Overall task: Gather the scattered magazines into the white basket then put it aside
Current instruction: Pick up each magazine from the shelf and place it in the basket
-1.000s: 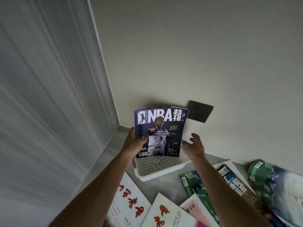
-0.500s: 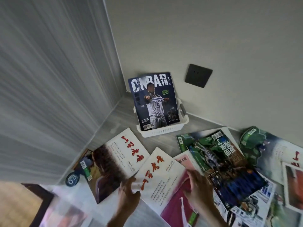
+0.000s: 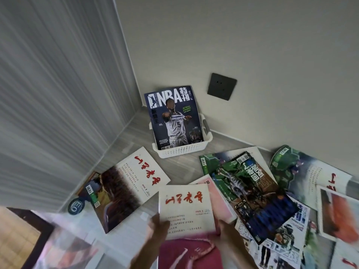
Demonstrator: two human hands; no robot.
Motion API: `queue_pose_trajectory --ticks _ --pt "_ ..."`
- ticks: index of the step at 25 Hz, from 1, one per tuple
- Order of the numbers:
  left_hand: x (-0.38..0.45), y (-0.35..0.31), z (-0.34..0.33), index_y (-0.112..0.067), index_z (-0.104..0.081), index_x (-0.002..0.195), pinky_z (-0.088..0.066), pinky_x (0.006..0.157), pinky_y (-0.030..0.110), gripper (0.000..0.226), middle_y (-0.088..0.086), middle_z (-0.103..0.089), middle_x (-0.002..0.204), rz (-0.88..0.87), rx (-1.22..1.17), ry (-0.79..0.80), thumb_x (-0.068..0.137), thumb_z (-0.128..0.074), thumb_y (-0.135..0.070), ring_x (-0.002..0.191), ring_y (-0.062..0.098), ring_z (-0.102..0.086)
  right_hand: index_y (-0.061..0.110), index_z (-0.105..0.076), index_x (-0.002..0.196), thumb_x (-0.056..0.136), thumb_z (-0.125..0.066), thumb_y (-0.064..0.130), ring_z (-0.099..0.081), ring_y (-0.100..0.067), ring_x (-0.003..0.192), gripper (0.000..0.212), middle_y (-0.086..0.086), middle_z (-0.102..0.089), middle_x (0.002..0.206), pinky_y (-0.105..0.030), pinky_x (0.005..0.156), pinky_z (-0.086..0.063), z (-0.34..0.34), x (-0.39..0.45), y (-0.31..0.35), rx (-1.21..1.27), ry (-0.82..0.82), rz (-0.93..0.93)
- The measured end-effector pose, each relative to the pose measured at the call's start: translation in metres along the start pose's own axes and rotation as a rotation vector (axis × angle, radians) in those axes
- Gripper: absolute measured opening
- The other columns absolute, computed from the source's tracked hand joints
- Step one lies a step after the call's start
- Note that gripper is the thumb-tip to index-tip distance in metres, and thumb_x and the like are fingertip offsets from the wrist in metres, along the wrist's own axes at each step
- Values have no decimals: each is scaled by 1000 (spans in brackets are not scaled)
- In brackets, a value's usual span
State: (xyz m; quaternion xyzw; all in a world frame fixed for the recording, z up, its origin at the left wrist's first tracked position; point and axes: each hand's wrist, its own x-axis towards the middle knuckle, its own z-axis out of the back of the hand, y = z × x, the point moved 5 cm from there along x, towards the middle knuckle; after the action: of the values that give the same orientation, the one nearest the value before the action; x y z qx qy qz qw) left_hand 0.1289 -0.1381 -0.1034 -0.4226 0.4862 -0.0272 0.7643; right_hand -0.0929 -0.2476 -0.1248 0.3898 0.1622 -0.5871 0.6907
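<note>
On a grey wood-grain floor (image 3: pixel 174 169) in a room corner, the white perforated plastic basket (image 3: pixel 180 150) holds one glossy NBA magazine (image 3: pixel 173 117), while left hand (image 3: pixel 159 228) and right hand (image 3: pixel 226 231) grip a white red-lettered magazine (image 3: pixel 185 206); many remain scattered nearby.

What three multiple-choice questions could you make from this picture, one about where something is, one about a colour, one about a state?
1. Where is the dark blue NBA magazine?
A. Standing in the white perforated plastic basket
B. Flat on the floor
C. In a hand

2. What colour is the brush lettering on the white-covered magazine being held?
A. Green
B. Red
C. Black

3. How is that magazine held?
A. By one hand
B. By neither
C. By both the left hand and right hand

Answers: A, it rises from the basket; B, the lettering is red; C, a hand grips each lower corner.
</note>
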Motion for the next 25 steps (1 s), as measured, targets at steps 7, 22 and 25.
queue_pose_trajectory --ticks 7,22,25 --pt "-42 -119 16 -16 -70 102 -60 65 27 21 -6 -78 95 -668 76 278 87 -60 -5 85 13 -75 19 -67 96 88 -66 17 -61 -9 52 8 -3 -71 72 -16 43 -45 85 -8 48 891 -273 309" --pt "22 -321 39 -14 -73 91 -56 64 16 16 -1 -76 92 -864 143 -261 88 -62 -3 74 -2 -69 16 -57 106 99 -47 26 -68 -11 72 16 -2 -70 96 -26 56 -55 251 51 218 627 -724 512" --pt "64 -338 28 -11 -71 103 -55 62 17 16 5 -74 112 -783 263 -283 93 -58 -8 95 20 -72 11 -57 109 100 -46 24 -66 -23 79 20 -12 -69 105 -28 62 -54 261 96 239 548 -717 408"
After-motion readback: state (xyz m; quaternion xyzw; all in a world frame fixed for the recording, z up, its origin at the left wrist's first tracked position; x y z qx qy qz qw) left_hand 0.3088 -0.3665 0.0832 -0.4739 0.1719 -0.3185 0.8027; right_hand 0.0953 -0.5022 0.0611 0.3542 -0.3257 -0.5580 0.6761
